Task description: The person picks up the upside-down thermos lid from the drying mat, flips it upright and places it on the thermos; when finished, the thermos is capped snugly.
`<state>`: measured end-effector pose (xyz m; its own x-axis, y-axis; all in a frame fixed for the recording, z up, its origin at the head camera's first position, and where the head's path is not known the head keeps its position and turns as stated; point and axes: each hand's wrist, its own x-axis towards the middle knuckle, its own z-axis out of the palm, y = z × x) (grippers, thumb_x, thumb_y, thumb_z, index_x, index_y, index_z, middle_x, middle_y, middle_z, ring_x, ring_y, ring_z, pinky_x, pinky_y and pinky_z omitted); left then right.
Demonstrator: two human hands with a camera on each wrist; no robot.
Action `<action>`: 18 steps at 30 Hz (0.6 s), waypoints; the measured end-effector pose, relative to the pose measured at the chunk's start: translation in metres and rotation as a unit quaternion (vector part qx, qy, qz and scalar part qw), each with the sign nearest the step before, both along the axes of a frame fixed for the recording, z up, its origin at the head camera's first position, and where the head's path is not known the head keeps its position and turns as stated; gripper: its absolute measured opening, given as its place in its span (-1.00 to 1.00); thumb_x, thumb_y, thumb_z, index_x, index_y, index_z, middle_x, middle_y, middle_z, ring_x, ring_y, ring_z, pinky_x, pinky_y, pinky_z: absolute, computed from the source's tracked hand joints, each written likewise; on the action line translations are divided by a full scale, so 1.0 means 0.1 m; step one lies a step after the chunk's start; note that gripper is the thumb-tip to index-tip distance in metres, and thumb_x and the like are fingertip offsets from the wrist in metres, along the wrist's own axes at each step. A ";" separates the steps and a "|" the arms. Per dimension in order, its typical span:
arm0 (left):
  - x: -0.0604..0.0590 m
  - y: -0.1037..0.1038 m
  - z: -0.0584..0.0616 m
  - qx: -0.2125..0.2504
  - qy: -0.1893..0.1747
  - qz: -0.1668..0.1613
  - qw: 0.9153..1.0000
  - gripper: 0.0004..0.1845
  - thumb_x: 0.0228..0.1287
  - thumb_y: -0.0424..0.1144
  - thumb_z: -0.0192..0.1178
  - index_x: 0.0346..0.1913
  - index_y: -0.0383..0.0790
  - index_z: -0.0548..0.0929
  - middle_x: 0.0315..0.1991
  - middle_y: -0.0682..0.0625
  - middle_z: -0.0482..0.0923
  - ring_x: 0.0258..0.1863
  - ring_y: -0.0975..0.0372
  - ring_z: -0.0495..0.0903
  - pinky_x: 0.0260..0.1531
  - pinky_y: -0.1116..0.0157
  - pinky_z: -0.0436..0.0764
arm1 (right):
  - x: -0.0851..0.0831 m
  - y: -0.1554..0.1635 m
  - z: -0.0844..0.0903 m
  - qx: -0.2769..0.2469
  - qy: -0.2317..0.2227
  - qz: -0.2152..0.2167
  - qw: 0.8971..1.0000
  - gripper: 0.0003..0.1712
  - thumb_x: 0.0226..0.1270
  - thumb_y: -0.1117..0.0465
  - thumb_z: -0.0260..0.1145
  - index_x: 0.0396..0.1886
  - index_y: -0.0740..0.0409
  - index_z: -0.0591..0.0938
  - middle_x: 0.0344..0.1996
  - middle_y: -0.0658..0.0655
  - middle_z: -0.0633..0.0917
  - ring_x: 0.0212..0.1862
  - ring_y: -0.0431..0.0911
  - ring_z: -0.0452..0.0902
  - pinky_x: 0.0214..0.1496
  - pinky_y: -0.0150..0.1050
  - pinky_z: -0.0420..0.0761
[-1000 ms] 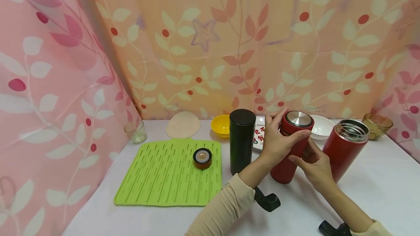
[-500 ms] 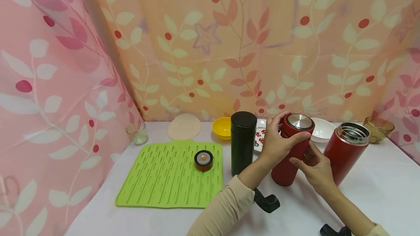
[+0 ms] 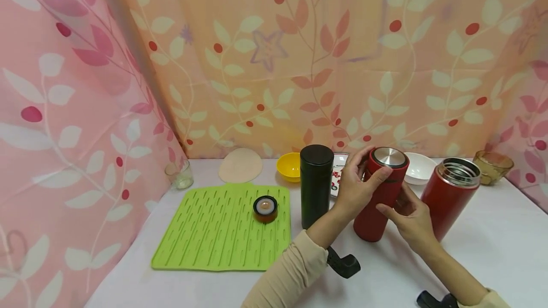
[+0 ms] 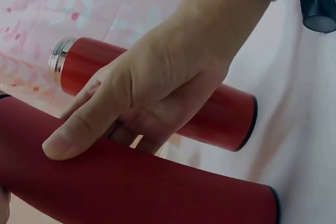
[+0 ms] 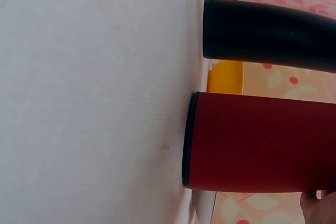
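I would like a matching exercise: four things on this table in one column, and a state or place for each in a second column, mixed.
Things:
1. black flask
2. red flask with steel lid
3. open red flask
4. small round cap

States or places:
a. lies on the green mat
b. held by left hand and right hand
c. stands without a lid
d. stands closed, untouched

Pairs: 1-d, 2-b, 3-c, 4-a

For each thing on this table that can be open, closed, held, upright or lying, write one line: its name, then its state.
Red flask with steel lid: upright, lid on, held.
Left hand: grips its upper part.
Right hand: fingers on its side.
Second red flask: upright, lid off, untouched.
Black flask: upright, capped.
Small cap: lying alone on the green mat.
Yellow bowl: upright.
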<state>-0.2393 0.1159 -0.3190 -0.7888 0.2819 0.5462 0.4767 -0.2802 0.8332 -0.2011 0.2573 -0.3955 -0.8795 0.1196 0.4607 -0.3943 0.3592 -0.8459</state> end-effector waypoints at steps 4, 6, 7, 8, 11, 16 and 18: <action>0.02 0.05 0.00 -0.016 0.007 0.054 0.998 -0.35 0.00 -0.33 0.37 0.22 -0.13 0.39 -0.03 0.16 0.26 0.01 0.48 0.45 0.02 0.55 0.47 | 0.01 -0.01 0.00 0.015 -0.004 -0.007 1.000 -0.12 0.16 0.32 0.30 0.42 -0.14 0.13 -0.03 -0.50 0.45 -0.07 -0.58 0.44 -0.14 -0.67 0.50; 0.03 0.06 -0.02 -0.025 0.010 0.064 0.998 -0.35 0.02 -0.31 0.36 0.23 -0.12 0.38 -0.04 0.14 0.26 -0.01 0.49 0.45 -0.01 0.56 0.48 | 0.01 -0.02 0.00 0.015 -0.002 -0.006 1.000 -0.12 0.16 0.33 0.30 0.42 -0.14 0.12 -0.03 -0.51 0.45 -0.07 -0.58 0.43 -0.14 -0.68 0.49; 0.02 0.06 -0.02 -0.024 0.011 0.060 0.998 -0.36 0.05 -0.31 0.34 0.24 -0.14 0.37 -0.02 0.12 0.28 0.00 0.48 0.45 0.01 0.56 0.47 | 0.01 -0.02 0.00 0.010 0.001 -0.004 1.000 -0.11 0.15 0.35 0.30 0.42 -0.13 0.13 -0.03 -0.50 0.46 -0.07 -0.57 0.44 -0.14 -0.68 0.49; 0.02 0.05 -0.03 -0.022 0.014 0.053 0.998 -0.37 0.09 -0.32 0.30 0.26 -0.15 0.34 0.01 0.08 0.30 0.02 0.46 0.45 0.04 0.55 0.45 | 0.01 -0.03 0.01 0.005 0.005 -0.001 1.000 -0.11 0.15 0.37 0.30 0.42 -0.12 0.13 -0.03 -0.48 0.47 -0.07 -0.56 0.45 -0.13 -0.68 0.49; -0.01 0.01 -0.05 -0.011 0.026 0.018 0.999 -0.45 0.22 -0.34 0.18 0.27 -0.21 0.29 0.11 -0.07 0.36 0.08 0.42 0.44 0.13 0.52 0.40 | 0.00 -0.04 0.02 -0.018 0.019 0.010 1.000 -0.10 0.11 0.44 0.31 0.41 -0.06 0.16 -0.02 -0.43 0.50 -0.06 -0.52 0.47 -0.12 -0.68 0.49; 0.00 -0.04 -0.03 0.014 0.017 -0.034 0.999 -0.52 0.29 -0.41 0.06 0.24 -0.29 0.24 0.16 -0.19 0.37 0.13 0.34 0.41 0.17 0.50 0.36 | -0.01 -0.03 0.01 -0.024 0.013 0.009 1.000 -0.09 0.09 0.44 0.32 0.41 -0.06 0.16 -0.01 -0.42 0.50 -0.05 -0.50 0.47 -0.11 -0.67 0.49; 0.01 -0.03 -0.02 0.002 0.004 -0.030 1.000 -0.49 0.25 -0.38 0.11 0.24 -0.25 0.24 0.14 -0.10 0.37 0.09 0.37 0.42 0.11 0.50 0.42 | -0.01 -0.02 0.01 -0.013 0.004 0.004 1.000 -0.10 0.12 0.40 0.32 0.42 -0.09 0.15 0.00 -0.43 0.48 -0.05 -0.53 0.46 -0.11 -0.67 0.49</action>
<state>-0.2381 0.1128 -0.3206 -0.7666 0.3260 0.5533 0.4651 -0.3122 0.8284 -0.2018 0.2555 -0.3943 -0.8768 0.1251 0.4643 -0.4032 0.3348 -0.8517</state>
